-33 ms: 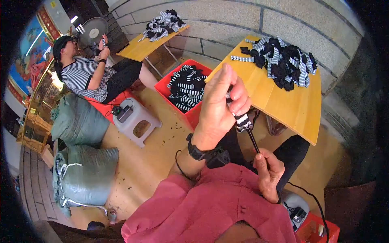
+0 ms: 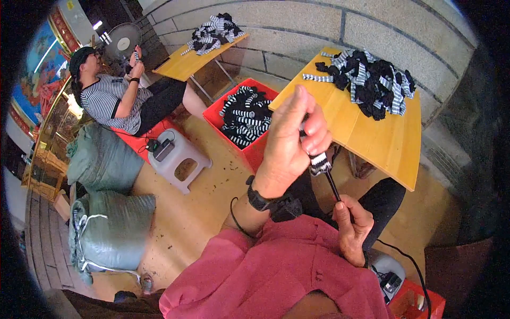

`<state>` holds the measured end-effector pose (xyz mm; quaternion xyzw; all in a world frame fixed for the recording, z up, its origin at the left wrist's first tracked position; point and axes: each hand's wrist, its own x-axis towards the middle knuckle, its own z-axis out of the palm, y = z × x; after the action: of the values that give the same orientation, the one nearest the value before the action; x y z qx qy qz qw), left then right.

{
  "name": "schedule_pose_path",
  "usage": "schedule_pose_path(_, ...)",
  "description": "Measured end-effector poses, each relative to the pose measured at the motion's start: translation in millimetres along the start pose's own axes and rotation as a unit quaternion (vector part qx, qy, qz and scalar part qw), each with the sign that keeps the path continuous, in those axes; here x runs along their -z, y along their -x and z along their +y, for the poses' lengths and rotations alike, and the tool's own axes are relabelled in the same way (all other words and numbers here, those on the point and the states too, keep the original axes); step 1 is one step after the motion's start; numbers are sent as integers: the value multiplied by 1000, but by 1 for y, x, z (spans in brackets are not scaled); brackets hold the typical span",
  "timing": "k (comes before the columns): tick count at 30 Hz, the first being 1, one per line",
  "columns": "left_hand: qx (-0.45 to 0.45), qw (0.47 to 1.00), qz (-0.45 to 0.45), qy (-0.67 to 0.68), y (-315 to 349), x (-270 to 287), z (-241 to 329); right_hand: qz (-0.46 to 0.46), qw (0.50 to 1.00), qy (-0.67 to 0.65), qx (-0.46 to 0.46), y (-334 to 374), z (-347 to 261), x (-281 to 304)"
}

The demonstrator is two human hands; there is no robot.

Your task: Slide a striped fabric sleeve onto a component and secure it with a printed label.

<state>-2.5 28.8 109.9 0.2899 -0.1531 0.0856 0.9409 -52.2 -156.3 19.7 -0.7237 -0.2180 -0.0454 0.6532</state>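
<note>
My left hand (image 2: 291, 143) is raised in the middle of the view, its fingers wrapped round a black-and-white striped knit tube (image 2: 320, 164). Only the tube's lower end shows below the fingers; the rest is hidden in my hand. A thin black rod (image 2: 333, 186) runs up into that open end. Lower and to the right, my right hand (image 2: 353, 226) grips the rod near its bottom, thumb pressed along it. A dark band with a small black box sits on my left wrist.
A yellow table (image 2: 366, 141) at the right bears a pile of striped and black knit pieces (image 2: 366, 80). Beside it a red crate (image 2: 211, 112) holds more. A co-worker (image 2: 114, 98) sits at far left near a grey stool (image 2: 183, 159). Stuffed sacks (image 2: 114, 228) stand at left.
My left hand's fingers have slipped slightly down along the knit tube, so less of it shows. My right hand and the rod look the same.
</note>
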Motion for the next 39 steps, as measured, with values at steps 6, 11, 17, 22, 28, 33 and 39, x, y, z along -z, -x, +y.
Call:
schedule_pose_path(6, 20, 998, -59, -14, 14, -3, -18, 21, 999, 13, 26, -3, 4, -5)
schedule_pose_path(11, 65, 995, -71, 13, 25, -8, -32, 3, 999, 5, 40, -3, -1, -1)
schedule_pose_path(17, 101, 994, -48, 6, 40, -6, -50, -86, 948, -253, -172, -15, -14, 1)
schedule_pose_path(22, 91, 996, -15, 1, 27, 3, -32, -72, 976, -141, -146, -17, -16, -5)
schedule_pose_path(28, 41, 998, -32, 17, 13, 13, -9, -16, 998, 58, 34, 1, 7, 4)
schedule_pose_path(33, 138, 987, -76, 22, 16, 7, -16, 27, 984, 128, 122, -2, 4, 2)
schedule_pose_path(39, 129, 986, -103, 39, 28, 12, -34, 36, 988, 78, 128, 2, 15, -4)
